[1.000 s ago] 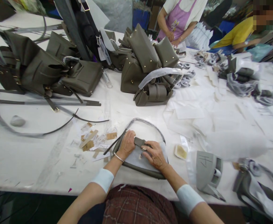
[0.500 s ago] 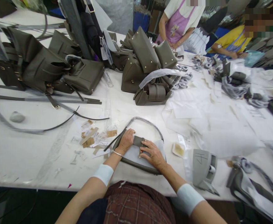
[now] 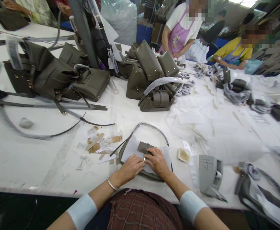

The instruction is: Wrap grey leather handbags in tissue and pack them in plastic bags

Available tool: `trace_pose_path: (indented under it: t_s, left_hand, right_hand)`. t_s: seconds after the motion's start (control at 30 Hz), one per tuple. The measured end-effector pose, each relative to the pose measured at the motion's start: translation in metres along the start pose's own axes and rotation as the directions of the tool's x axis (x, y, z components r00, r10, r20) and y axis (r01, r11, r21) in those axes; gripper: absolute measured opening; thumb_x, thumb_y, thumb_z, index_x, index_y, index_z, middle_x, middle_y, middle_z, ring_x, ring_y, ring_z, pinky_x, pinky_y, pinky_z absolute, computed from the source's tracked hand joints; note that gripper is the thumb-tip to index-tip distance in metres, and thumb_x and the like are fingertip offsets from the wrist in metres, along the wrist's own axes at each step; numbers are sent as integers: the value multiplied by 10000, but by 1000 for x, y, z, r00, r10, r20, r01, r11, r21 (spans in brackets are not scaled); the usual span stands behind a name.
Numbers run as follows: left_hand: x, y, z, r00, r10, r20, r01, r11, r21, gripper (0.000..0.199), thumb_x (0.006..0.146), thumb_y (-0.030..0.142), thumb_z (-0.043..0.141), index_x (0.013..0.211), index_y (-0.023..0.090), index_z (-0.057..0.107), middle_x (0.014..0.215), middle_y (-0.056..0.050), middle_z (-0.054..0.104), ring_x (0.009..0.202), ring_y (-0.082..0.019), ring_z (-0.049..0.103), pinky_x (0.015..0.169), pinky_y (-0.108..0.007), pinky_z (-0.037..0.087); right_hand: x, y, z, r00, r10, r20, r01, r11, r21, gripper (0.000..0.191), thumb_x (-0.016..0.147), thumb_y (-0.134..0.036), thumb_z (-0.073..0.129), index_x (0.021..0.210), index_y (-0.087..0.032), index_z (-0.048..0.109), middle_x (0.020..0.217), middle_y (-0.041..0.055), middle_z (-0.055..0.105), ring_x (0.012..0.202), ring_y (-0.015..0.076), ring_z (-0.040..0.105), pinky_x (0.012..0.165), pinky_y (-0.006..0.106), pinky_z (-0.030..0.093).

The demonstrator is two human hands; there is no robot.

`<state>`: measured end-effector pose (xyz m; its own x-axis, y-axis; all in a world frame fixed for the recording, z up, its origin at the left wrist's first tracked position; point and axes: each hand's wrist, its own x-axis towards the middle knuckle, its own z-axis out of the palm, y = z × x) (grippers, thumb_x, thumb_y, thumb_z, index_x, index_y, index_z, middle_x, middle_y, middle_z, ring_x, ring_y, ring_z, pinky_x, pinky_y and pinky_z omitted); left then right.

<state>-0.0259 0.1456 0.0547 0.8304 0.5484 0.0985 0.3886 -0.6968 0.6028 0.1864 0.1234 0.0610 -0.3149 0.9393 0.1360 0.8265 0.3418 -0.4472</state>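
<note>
An olive-green handbag point(image 3: 122, 149) lies flat in front of me, its wrapped handle point(image 3: 151, 125) looping away at the back. White sheeting point(image 3: 129, 147) covers much of its face, beneath a short olive flap strap point(image 3: 143, 146). My right hand point(image 3: 158, 162) grips this strap from the right, fingers curled over it. From the left, my left hand point(image 3: 130, 166) meets it, its fingertips pinched at a small shiny metal clasp point(image 3: 144, 159). Fingers partly hide the clasp and the strap's lower end.
More olive bags point(image 3: 142, 75) stand across the table, with loose straps point(image 3: 58, 135) at left. Paper tags point(image 3: 94, 147) lie beside the work. At right are a small yellow-filled dish point(image 3: 184, 155), a grey tape dispenser point(image 3: 208, 174) and another bag point(image 3: 250, 191). Co-workers point(image 3: 178, 35) stand opposite.
My left hand has moved from the bag's upper left down to the clasp, beside my right fingertips. My right hand stays on the strap. The view has shifted slightly.
</note>
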Motion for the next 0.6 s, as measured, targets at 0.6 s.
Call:
trace_pose_path:
  t_s: [0.6]
  left_hand:
    - [-15, -12, 38, 988, 115, -101, -95, 978, 183, 210, 908, 298, 623, 1103, 226, 599, 1120, -56, 629, 1181, -214, 514, 1130, -508, 289]
  right_hand:
    - [11, 2, 9, 978, -20, 209, 28, 999, -34, 94, 872, -253, 678, 810, -248, 749, 916, 25, 694, 924, 190, 531, 811, 318, 385]
